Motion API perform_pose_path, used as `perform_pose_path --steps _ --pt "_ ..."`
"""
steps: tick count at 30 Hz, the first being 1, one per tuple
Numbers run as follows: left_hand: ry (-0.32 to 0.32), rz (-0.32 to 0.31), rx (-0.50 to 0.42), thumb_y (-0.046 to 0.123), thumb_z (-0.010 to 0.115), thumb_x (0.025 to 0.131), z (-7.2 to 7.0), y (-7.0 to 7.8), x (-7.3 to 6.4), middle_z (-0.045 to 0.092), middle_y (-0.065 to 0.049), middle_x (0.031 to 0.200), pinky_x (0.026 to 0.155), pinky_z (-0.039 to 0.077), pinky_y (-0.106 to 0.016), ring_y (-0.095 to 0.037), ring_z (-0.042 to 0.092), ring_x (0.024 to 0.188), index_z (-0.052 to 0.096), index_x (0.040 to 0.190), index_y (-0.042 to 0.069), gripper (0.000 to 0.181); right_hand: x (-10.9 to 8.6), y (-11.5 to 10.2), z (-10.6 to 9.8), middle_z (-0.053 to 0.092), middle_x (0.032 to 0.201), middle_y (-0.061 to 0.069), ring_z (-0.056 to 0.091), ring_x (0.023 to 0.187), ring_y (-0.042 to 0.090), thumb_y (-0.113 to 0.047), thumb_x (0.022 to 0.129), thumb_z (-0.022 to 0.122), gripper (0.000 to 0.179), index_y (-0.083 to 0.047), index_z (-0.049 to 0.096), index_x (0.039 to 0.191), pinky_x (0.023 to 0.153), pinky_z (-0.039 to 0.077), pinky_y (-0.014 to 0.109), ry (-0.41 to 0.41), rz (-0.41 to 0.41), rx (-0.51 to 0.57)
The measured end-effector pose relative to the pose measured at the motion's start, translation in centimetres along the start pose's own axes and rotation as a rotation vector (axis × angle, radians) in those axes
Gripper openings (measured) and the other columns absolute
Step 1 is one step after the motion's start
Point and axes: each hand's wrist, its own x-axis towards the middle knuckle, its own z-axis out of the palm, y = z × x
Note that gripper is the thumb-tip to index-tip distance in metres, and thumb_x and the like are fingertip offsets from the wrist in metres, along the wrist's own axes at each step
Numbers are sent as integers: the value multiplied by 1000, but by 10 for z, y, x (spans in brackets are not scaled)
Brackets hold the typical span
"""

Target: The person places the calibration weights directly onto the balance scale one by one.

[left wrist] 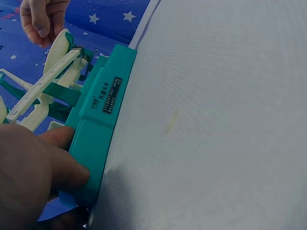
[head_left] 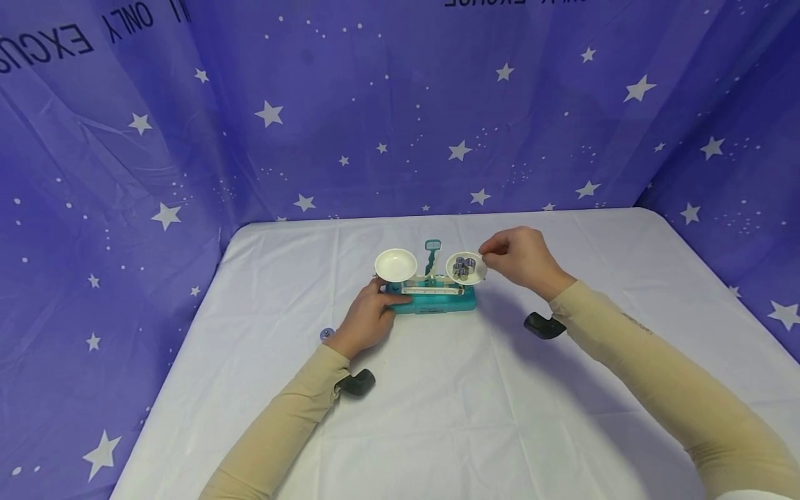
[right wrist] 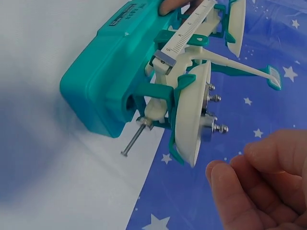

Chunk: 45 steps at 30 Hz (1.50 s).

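A teal balance scale [head_left: 440,304] with two white pans stands on the table. My left hand [head_left: 367,318] grips the left end of its base, the thumb [left wrist: 72,175] pressed on the teal front face. The left pan [head_left: 396,266] holds nothing. Several metal weights [head_left: 464,267] with knobs sit together in the right pan [head_left: 479,273]. Beside that pan's right rim is my right hand [head_left: 523,258], fingers loosely bent. In the right wrist view its fingertips [right wrist: 223,175] are apart from the pan, and nothing shows between thumb and fingers.
A small round metal weight [head_left: 327,335] lies on the white tablecloth [head_left: 437,410], left of my left wrist. Behind the table hangs a purple curtain [head_left: 375,104] with white stars. The balance's pointer frame [head_left: 432,246] rises between the pans. Each wrist carries a black device [head_left: 545,326].
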Motion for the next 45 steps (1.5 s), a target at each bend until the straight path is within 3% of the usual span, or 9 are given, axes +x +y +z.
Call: perform_pose_path --steps 12,24,34,45 --pt "-14 -9 11 -6 54 89 2 -3 0 50 -27 148 117 39 -54 -42 48 138 77 119 10 41 -22 21 -10 78 101 19 74 91 29 -9 91 68 18 -2 79 102 72 55 27 23 71 27" --pt "-5 -17 0 -6 55 89 -1 -2 -1 50 -26 147 117 39 -54 -43 49 138 78 118 10 40 -29 36 11 79 103 17 74 95 30 -10 90 70 17 -3 80 102 74 54 24 49 104 91" --pt "3 6 6 -7 53 88 1 -2 0 51 -28 147 117 39 -54 -43 49 138 78 118 10 42 -33 47 30 79 99 17 72 85 14 -9 88 71 18 1 80 101 70 53 19 54 115 136" --pt "11 17 1 -7 55 88 1 -2 0 51 -28 146 116 40 -55 -43 50 137 78 116 9 41 -36 49 54 79 99 19 76 88 27 -2 86 71 15 1 80 97 72 54 21 24 63 159"
